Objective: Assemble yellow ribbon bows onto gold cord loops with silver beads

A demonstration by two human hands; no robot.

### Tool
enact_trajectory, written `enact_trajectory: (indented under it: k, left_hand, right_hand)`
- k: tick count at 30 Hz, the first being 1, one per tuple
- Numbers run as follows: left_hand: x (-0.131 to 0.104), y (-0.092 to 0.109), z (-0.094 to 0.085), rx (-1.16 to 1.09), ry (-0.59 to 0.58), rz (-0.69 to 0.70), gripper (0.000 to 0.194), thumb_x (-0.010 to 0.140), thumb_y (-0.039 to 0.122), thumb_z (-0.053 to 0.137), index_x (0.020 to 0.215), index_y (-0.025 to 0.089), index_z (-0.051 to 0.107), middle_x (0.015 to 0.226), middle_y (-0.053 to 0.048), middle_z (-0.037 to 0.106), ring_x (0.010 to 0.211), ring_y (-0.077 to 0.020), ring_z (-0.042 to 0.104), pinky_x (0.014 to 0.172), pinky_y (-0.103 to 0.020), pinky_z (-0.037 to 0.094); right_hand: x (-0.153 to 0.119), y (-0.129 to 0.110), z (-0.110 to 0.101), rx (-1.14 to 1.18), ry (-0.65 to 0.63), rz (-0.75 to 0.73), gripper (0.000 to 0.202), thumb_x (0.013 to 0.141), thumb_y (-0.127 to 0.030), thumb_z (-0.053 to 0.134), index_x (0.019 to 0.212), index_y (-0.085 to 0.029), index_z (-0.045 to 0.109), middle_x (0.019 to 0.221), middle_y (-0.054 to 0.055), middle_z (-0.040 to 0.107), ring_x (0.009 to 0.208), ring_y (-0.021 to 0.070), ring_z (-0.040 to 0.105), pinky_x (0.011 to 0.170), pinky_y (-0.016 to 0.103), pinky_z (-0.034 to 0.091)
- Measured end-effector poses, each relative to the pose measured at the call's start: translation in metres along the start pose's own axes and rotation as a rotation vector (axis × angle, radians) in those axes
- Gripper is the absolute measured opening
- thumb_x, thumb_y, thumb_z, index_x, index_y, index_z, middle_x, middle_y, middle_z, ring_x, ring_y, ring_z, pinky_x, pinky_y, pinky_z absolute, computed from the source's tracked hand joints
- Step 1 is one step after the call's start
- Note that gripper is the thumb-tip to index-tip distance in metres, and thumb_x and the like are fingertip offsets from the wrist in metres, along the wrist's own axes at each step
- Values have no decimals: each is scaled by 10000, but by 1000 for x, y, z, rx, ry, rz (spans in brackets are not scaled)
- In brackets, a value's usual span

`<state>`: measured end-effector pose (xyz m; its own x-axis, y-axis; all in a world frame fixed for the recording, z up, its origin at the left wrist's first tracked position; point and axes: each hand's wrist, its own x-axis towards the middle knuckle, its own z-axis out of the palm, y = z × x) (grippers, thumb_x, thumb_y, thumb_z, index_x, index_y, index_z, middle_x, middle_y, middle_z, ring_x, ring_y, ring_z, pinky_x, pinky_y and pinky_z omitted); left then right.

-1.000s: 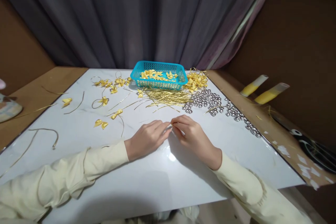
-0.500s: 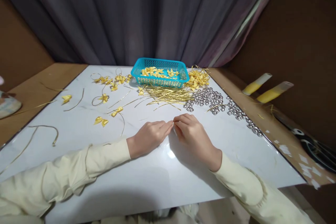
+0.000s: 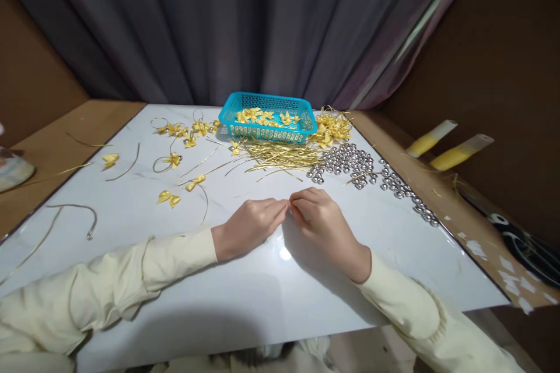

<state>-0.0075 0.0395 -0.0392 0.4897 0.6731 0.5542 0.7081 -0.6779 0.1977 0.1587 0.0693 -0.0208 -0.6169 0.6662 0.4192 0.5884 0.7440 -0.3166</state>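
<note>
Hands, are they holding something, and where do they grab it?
Cannot tell. The left hand and right hand meet fingertip to fingertip, pinched together above the table, but whatever lies between them is too small to see.

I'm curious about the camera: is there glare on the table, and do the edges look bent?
Head view: a bright glare spot sits on the glossy white table just below the left hand and right hand; soft shadows trail the sleeves; table edges and curtain bow outward, wide-lens distortion.

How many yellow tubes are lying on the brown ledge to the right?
2: one yellow tube nearer the curtain, a second tube just right of it. Both lie tilted; others may sit beyond the frame.
</note>
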Motion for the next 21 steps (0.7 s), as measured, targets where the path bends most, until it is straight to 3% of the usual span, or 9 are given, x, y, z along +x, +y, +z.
enact_trajectory:
  k: [6,10,15,21]
  left_hand:
    - [1,-1,2,-86,50,-98,201,897,165,417,882,113,611,825,-71,702,695,-155,666,632,-244,527]
    - [-1,-3,1,43,86,-12,225,907,206,408,1009,84,567,881,-98,702,665,-159,667,587,-256,531]
    - [-3,-2,-2,187,-56,97,314,940,170,283,1081,33,528,815,-111,698,667,-164,664,581,-268,535]
    - [-1,9,-6,250,-254,37,332,926,153,269,1110,18,510,688,-83,658,570,-190,624,485,-295,483]
  right_hand:
    - [2,2,-2,21,-46,15,157,785,-57,516,704,-137,622,773,78,665,748,193,584,711,319,425]
    - [2,1,-3,20,-71,48,168,784,-53,500,703,-142,618,793,74,669,770,193,582,734,315,415]
    - [3,-1,-4,-48,-103,43,194,779,-42,472,681,-142,607,753,78,657,764,194,567,725,308,384]
    - [2,-6,0,-168,-139,20,204,766,-13,466,659,-133,591,707,71,634,704,186,530,683,301,345]
